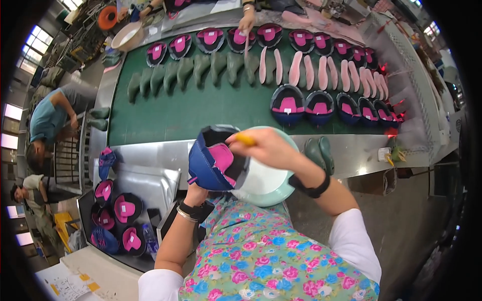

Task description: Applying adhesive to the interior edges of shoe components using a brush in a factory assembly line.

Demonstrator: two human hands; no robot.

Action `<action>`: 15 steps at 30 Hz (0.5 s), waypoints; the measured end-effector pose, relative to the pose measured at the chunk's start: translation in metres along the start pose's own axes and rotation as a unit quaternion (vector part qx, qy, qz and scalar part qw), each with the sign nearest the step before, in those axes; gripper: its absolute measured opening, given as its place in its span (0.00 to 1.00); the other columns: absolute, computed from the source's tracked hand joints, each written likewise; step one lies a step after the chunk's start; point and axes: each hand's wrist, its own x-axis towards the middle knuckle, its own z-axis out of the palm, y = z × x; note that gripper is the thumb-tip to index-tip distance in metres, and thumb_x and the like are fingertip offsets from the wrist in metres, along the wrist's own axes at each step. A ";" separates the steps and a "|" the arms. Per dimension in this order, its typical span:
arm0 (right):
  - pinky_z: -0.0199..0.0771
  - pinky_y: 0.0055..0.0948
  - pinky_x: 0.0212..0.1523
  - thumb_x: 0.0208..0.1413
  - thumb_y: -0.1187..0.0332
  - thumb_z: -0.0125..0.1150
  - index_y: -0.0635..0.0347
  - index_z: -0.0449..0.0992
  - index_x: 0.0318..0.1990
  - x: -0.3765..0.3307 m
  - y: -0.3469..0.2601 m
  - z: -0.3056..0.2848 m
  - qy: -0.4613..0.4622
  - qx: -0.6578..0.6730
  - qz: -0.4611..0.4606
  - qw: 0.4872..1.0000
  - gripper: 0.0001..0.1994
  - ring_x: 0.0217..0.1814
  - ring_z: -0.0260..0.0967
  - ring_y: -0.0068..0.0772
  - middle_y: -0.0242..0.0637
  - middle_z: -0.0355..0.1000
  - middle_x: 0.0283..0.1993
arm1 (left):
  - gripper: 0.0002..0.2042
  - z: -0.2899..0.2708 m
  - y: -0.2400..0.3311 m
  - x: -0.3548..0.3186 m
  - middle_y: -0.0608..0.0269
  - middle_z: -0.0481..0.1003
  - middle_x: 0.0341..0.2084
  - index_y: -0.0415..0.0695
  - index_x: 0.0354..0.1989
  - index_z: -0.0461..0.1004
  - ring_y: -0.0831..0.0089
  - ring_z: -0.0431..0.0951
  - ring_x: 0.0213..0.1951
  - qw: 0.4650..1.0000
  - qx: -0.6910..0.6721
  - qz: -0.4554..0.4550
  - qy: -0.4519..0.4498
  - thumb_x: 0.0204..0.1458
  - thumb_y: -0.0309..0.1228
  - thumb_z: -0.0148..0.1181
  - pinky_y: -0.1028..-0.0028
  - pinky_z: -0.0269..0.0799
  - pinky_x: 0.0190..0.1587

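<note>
A dark blue shoe upper (207, 159) with a pink lining is tilted in front of me, its opening facing my right side. My left hand (197, 193) grips it from below, most of the fingers hidden behind it. In my closed right hand (271, 146) is a yellow-handled brush (245, 139), pointing into the upper's opening; its tip cannot be made out. Beneath that hand, a pale green basin (287, 186) with a white inside rests at my lap. Just right of the basin lies a pair of dark green shoe lasts (319, 154).
Along the green conveyor belt (191, 118) stand rows of blue-and-pink uppers (287, 105), green lasts (201, 69) and pink insoles (295, 68). A co-worker's hand (246, 22) reaches over its far side. More uppers fill a tray (150, 173) at left, beside a bottle (149, 240).
</note>
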 end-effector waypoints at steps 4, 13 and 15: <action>0.70 0.30 0.35 0.39 0.58 0.70 0.63 0.78 0.34 0.026 0.012 0.009 -0.114 -0.059 0.063 0.990 0.18 0.30 0.72 0.39 0.44 0.74 0.30 | 0.18 0.013 -0.005 0.056 0.64 0.71 0.46 0.43 0.53 0.65 0.73 0.73 0.48 0.979 0.161 0.121 -0.029 0.55 0.32 0.56 0.73 0.68 0.53; 0.70 0.36 0.33 0.36 0.61 0.67 0.56 0.79 0.38 0.084 0.168 -0.033 -0.116 -0.270 0.075 0.953 0.18 0.32 0.71 0.44 0.44 0.72 0.28 | 0.27 -0.070 0.081 -0.002 0.54 0.62 0.56 0.44 0.64 0.54 0.64 0.66 0.54 0.957 0.094 -0.001 0.276 0.57 0.35 0.54 0.65 0.63 0.57; 0.70 0.39 0.34 0.33 0.63 0.65 0.58 0.78 0.34 0.084 0.223 -0.053 -0.099 -0.297 0.123 0.942 0.17 0.31 0.71 0.48 0.48 0.72 0.28 | 0.25 -0.129 0.103 -0.057 0.55 0.62 0.56 0.43 0.61 0.57 0.63 0.66 0.54 0.911 -0.008 0.066 0.407 0.56 0.34 0.54 0.62 0.61 0.58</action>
